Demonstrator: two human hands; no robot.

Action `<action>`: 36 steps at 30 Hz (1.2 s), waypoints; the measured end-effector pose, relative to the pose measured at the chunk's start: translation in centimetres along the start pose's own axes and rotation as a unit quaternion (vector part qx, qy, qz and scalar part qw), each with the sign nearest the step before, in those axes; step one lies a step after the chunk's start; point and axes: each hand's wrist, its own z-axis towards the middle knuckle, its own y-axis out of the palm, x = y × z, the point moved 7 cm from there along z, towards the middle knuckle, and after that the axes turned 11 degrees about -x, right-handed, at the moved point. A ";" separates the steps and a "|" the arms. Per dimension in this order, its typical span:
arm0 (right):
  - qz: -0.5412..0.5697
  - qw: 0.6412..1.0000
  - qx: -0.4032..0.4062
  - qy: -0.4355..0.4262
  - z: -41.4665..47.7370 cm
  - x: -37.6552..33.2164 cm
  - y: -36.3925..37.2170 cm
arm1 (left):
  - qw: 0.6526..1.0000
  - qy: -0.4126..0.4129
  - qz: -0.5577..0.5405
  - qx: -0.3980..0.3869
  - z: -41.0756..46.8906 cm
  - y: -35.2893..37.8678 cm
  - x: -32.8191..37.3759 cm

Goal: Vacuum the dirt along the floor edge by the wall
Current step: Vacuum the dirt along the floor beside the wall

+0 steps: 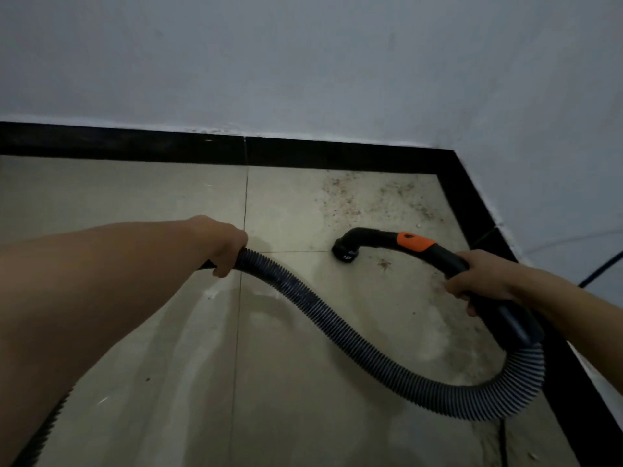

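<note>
- Right hand wraps round the curved handle, nozzle down on the floor.
- Left hand grips the hose further back.
- Dirt sits far right in the corner, by the black skirting and wall.

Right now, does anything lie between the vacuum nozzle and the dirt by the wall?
Nothing visible does. The nozzle is down at the tile, the dirt scattered on bare floor beyond it, up to the baseboard. The hose loops back toward the person, off that path, left hand on it, right hand on the handle.
</note>
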 end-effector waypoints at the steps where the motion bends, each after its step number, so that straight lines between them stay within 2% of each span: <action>1: 0.009 1.000 0.028 0.000 0.5 0.4 -0.5 | 1.000 0.001 -0.006 0.007 0.0 -0.3 -0.1; 6: 0.061 0.994 0.087 0.003 4.0 0.2 -1.0 | 0.999 -0.015 -0.014 0.031 -0.2 -0.9 -0.4; 16: 0.182 0.979 0.092 0.001 10.0 -3.4 -4.1 | 0.990 -0.084 -0.087 0.072 -0.8 -0.7 -4.9; 24: 0.221 0.967 0.123 -0.026 13.9 -5.6 -5.2 | 0.982 -0.114 -0.111 0.097 -0.9 1.0 -6.7; 28: 0.227 0.964 0.139 -0.021 14.4 -5.5 -4.3 | 0.981 -0.131 -0.112 0.085 -1.1 2.2 -7.7; 36: 0.215 0.969 0.108 -0.052 14.9 -9.1 -1.6 | 0.975 -0.168 -0.097 0.111 -2.2 2.8 -9.7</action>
